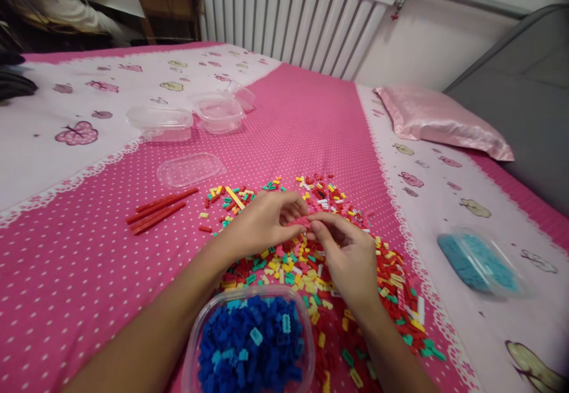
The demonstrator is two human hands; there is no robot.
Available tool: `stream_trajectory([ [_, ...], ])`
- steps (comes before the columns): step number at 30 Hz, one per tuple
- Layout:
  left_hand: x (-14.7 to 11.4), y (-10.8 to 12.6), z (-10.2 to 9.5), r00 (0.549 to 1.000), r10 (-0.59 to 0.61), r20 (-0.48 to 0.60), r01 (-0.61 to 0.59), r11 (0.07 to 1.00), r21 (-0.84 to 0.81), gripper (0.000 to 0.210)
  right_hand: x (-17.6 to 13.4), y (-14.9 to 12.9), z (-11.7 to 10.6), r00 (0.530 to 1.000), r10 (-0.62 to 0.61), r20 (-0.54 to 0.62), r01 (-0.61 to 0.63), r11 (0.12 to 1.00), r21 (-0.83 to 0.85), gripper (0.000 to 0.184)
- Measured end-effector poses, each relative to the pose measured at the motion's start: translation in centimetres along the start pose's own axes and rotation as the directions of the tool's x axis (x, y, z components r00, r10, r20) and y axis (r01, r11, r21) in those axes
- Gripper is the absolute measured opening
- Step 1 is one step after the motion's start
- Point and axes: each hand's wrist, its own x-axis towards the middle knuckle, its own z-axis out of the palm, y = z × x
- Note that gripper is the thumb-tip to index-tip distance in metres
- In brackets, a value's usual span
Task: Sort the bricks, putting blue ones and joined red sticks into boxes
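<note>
Above a spread of small plastic pieces [293, 268] in red, yellow, green, pink and white, my two hands meet. My left hand [271, 218] curls its fingers round some pink plastic pieces [299, 222], partly hidden in the grip. From the other side, the thumb and forefinger of my right hand [347, 248] pinch the end of these pink pieces. Just below my hands stands a clear plastic tub [310, 345], full of small blue pieces [253, 345] with a few light blue ones on top.
Several red sticks [160, 210] lie left of the pile, near a clear lid [191, 169]. Clear containers [160, 123] stand farther back. A container of turquoise pieces [480, 262] sits at right. Behind are a pink pillow [444, 121] and a radiator [284, 16].
</note>
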Motion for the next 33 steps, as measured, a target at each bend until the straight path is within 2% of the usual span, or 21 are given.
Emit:
stream_trajectory([
  [4,0.0,0.1,0.1,0.999,0.033,-0.025,-0.032,0.999,0.018,0.008,-0.1,0.2,0.0,1.000,-0.002,-0.014,0.002,1.000,0.006,0.016],
  [9,0.0,0.2,-0.1,0.997,0.063,-0.049,-0.058,0.994,0.090,0.007,-0.1,0.4,0.2,1.000,0.024,0.004,-0.025,0.992,0.125,0.020],
  [13,-0.2,0.7,-0.4,0.992,0.112,-0.062,-0.094,0.966,0.240,0.015,0.0,0.6,0.2,0.999,-0.040,0.035,0.039,0.998,0.051,0.020],
  [19,-0.2,0.9,-0.3,0.975,0.220,-0.020,-0.187,0.871,0.455,0.014,0.0,0.8,0.2,0.996,-0.077,-0.041,0.076,0.996,-0.036,0.012],
  [28,-0.2,0.9,-0.2,0.958,0.285,-0.045,-0.234,0.860,0.454,0.011,-0.2,0.5,0.4,0.988,-0.108,-0.110,0.101,0.993,-0.068,0.011],
  [33,-0.2,1.1,-0.2,0.942,0.334,-0.033,-0.281,0.838,0.468,0.008,-0.6,0.2,0.5,0.962,-0.204,-0.182,0.173,0.969,-0.176,0.013],
])
